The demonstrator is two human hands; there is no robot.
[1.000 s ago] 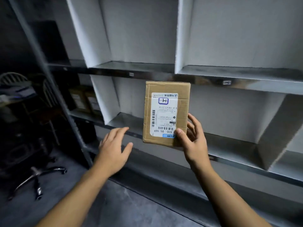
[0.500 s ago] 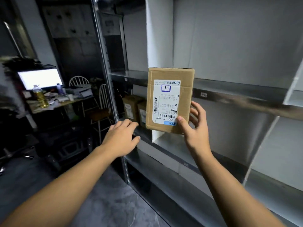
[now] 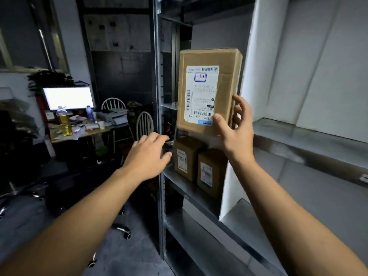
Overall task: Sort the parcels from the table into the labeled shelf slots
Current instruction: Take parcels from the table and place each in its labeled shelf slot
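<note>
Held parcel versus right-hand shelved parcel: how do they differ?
The held parcel is aloft, gripped by the right hand; the shelved parcel stands on the shelf, untouched. The held parcel's label is lit and readable; the shelved parcel sits in shadow. Both are brown cardboard, white-labelled.
</note>
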